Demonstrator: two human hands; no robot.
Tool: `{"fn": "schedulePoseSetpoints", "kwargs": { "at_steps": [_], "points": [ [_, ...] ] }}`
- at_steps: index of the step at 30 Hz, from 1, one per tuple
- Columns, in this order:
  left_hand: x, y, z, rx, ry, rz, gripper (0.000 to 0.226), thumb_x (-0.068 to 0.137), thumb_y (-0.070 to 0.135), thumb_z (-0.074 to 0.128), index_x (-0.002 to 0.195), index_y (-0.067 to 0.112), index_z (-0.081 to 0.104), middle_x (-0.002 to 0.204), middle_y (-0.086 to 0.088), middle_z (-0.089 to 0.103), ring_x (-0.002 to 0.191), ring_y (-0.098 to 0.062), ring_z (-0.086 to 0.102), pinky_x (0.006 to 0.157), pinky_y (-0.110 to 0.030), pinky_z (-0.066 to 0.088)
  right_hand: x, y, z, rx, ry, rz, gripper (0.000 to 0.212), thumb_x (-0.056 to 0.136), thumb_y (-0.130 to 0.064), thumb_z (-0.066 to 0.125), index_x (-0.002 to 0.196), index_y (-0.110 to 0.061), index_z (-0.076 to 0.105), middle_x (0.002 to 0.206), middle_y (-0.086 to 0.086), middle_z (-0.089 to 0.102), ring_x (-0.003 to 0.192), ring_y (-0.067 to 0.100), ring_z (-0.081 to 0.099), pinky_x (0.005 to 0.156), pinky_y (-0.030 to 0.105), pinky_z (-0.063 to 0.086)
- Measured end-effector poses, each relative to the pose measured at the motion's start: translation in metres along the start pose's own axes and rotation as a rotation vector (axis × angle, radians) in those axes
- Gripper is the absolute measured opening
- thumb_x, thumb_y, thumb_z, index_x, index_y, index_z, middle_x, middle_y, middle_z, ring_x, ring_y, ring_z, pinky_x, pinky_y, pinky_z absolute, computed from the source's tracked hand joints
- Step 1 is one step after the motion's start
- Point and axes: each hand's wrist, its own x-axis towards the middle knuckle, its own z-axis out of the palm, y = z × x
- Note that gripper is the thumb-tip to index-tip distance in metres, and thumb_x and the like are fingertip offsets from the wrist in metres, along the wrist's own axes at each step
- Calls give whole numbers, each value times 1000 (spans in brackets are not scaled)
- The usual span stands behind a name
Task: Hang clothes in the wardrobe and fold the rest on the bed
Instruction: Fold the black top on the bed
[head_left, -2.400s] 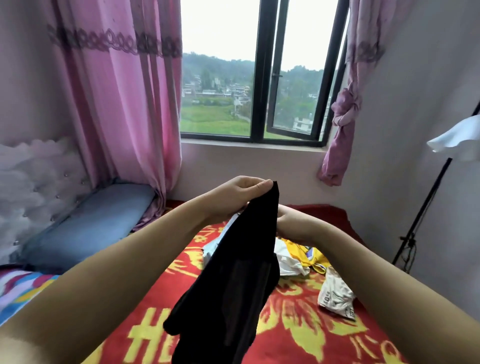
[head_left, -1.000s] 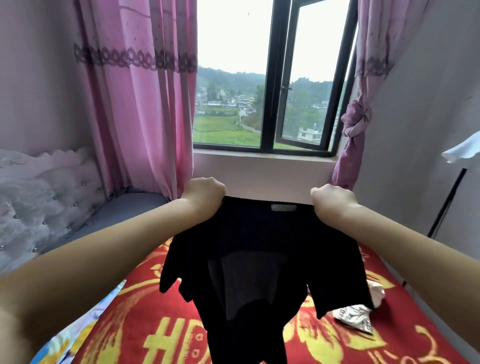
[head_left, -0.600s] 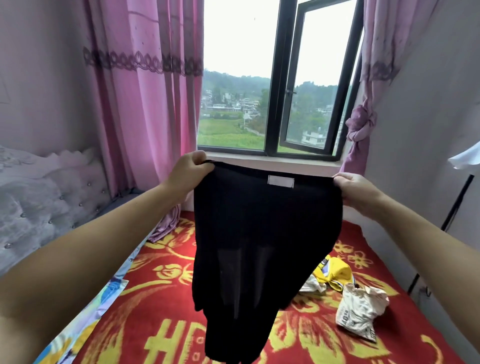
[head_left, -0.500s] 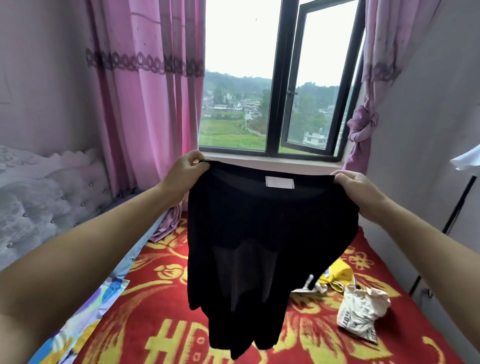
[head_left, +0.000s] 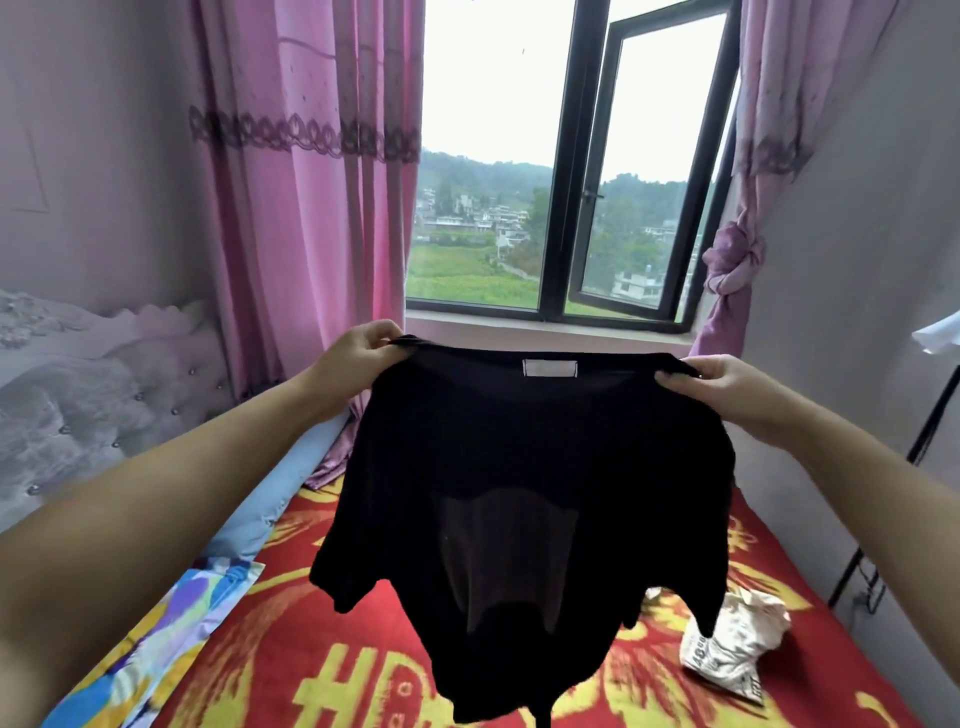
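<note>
Two hands hold a black shirt spread above the bed

Both hands grip the black shirt at its top corners. The left hand has its fingers curled over the shoulder edge at the shirt's left corner, and the right hand pinches the opposite corner, its fingers folded onto the cloth. Stretched between them, the neckline runs nearly level, with a white label at its middle. Below that the shirt hangs free in the air over the bed, which is covered by a red spread with yellow patterns.

On the bed to the lower right, partly behind the shirt's hem, lies a crumpled white garment with dark print. Along the bed's left edge sit a blue pillow and a multicoloured cloth. Pink curtains hang left of the window, whose right pane stands open.
</note>
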Motion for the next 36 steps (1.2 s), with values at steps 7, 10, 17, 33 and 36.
{"fn": "schedulePoseSetpoints", "kwargs": {
  "at_steps": [7,10,17,33,36],
  "points": [
    [-9,4,-26,-191,-387,-463,33,80,42,70,98,14,75,108,-9,71,96,-22,70,74,-28,57,5,-2,17,280,22,222,48,76,-44,70,104,-5,71,97,15,74,79,24,73,61,30,58],
    [-14,8,-5,-394,-167,-562,27,89,30,63,100,5,70,95,-12,74,83,-22,72,63,-29,58,16,-13,47,283,138,325,38,88,-38,64,98,-2,68,80,12,74,66,24,71,57,33,59],
    [-25,49,82,-631,-54,-567,22,101,18,43,86,10,57,65,-4,60,53,-14,56,51,-23,50,24,-54,165,183,120,98,41,99,-40,46,89,-10,70,91,14,72,84,28,66,85,40,53],
    [-23,56,20,567,-295,201,12,87,21,68,95,13,66,74,6,61,69,-2,56,75,-24,45,10,-80,181,-88,-172,-373,44,90,-2,40,105,-40,59,99,-1,67,79,9,61,70,21,50],
    [-14,63,9,523,-258,175,6,86,13,68,79,12,68,63,12,60,56,7,55,60,-7,43,13,-63,182,-132,-131,-295,34,83,-9,51,109,-31,50,90,3,64,66,10,58,58,21,48]
  ]
}}
